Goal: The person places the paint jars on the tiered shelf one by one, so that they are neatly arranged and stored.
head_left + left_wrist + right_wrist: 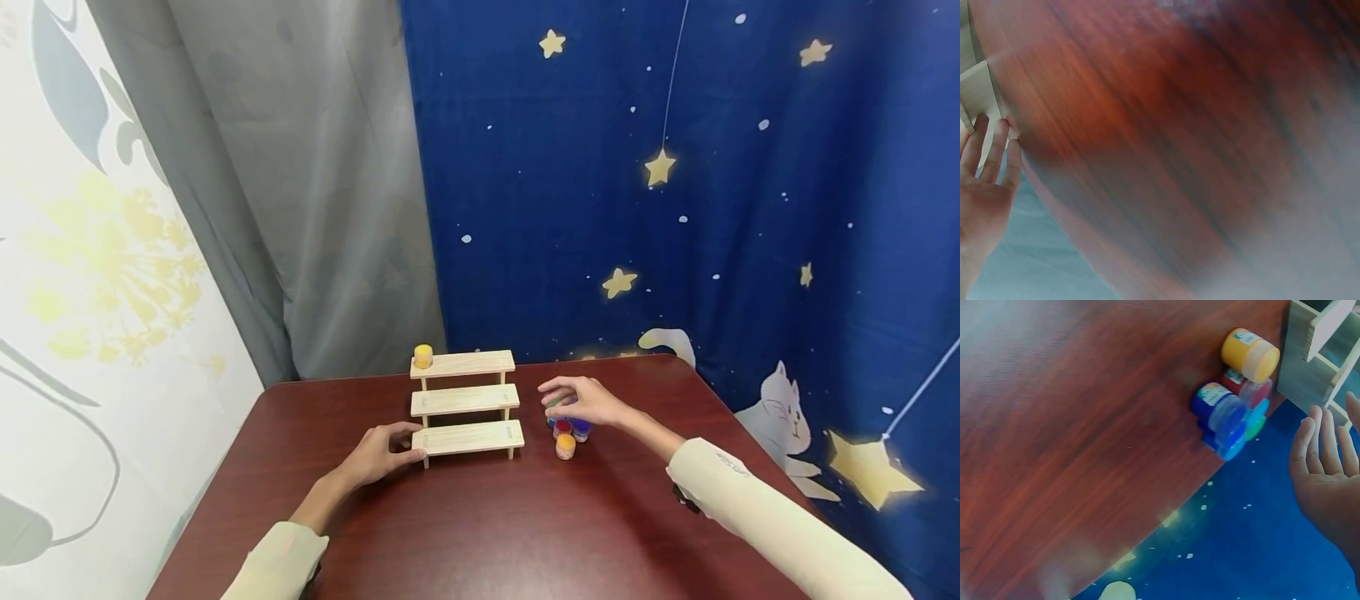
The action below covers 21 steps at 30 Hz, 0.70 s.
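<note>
A three-tier wooden stepped stand (465, 401) is on the table, with a yellow paint pot (423, 357) at the left end of its top tier. My left hand (378, 454) holds the left end of the lowest tier, thumb at the front and fingers behind; in the left wrist view its fingers (999, 140) touch the pale wood. My right hand (588, 402) hovers above a cluster of paint pots right of the stand, fingers loosely bent, holding nothing. An orange-yellow pot (1250, 355) stands at the near side, beside a red pot (1246, 389), a dark blue pot (1217, 404) and several blue and green ones.
The dark red-brown wooden table (480, 525) stretches toward me. Behind it hang a grey curtain (322, 208) and a blue starry curtain (555, 208), close to its far edge. A pale patterned curtain (97, 292) hangs at the left.
</note>
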Motion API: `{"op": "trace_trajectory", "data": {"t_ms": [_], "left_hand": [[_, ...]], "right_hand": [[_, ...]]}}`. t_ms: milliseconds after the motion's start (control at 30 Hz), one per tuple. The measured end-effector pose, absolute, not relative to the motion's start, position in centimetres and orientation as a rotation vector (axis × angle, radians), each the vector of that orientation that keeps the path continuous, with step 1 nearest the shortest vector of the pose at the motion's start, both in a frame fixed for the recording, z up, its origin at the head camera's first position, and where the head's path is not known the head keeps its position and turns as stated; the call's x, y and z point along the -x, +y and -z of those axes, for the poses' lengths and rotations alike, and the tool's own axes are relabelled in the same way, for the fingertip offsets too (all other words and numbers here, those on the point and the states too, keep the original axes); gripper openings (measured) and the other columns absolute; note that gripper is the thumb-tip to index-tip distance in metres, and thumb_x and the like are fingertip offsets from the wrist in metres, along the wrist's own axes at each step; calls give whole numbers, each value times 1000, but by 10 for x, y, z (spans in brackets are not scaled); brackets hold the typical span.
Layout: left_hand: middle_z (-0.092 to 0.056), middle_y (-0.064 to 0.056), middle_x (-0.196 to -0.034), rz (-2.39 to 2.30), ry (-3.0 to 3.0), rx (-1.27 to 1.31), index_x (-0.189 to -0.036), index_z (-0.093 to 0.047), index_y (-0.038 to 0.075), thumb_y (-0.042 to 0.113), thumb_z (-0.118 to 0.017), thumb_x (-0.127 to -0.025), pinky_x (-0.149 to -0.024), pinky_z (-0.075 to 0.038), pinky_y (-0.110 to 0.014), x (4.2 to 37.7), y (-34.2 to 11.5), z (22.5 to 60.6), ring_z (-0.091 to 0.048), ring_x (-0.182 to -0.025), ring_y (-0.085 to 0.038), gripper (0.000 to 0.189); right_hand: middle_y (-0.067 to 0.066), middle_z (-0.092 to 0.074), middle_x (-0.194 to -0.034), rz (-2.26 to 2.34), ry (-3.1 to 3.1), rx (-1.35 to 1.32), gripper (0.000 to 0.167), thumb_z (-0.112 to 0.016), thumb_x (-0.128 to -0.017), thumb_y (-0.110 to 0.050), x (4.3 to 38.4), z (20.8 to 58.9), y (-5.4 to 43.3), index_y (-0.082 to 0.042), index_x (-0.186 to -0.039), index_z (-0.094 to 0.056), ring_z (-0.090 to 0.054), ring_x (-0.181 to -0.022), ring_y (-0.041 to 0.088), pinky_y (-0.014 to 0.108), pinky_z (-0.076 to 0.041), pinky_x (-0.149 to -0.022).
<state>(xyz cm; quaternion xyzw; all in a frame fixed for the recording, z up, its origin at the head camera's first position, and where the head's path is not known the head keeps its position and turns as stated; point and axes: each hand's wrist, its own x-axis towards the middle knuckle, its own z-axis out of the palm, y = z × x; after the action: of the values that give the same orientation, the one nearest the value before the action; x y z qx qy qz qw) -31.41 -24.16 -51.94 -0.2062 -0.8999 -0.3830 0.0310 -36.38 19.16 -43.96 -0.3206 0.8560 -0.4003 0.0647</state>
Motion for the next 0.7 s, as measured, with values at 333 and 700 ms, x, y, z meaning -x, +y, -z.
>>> {"op": "trace_trajectory", "data": {"t_ms": [333,700], "left_hand": [[-75,2,-103,1170,-2783,638,-128,-71,12,35,-84,-89,-82,-55,-35,315,-243,520,-69,-94,-15,47],[-74,1,-102,1167,-2771,653,-129,-70,13,33,-84,-90,-81,-55,-37,314,-243,519,-69,-94,-20,46]], "right_hand": [[27,-72,-116,1226,2550,941,44,-77,-94,-6,359,459,210,11,-132,-61,-72,-108,38,32,-58,-90],[29,-72,-111,1289,2505,962,39,-77,-92,0,350,473,219,15,-126,-62,-73,-100,43,36,-60,-84]]}}
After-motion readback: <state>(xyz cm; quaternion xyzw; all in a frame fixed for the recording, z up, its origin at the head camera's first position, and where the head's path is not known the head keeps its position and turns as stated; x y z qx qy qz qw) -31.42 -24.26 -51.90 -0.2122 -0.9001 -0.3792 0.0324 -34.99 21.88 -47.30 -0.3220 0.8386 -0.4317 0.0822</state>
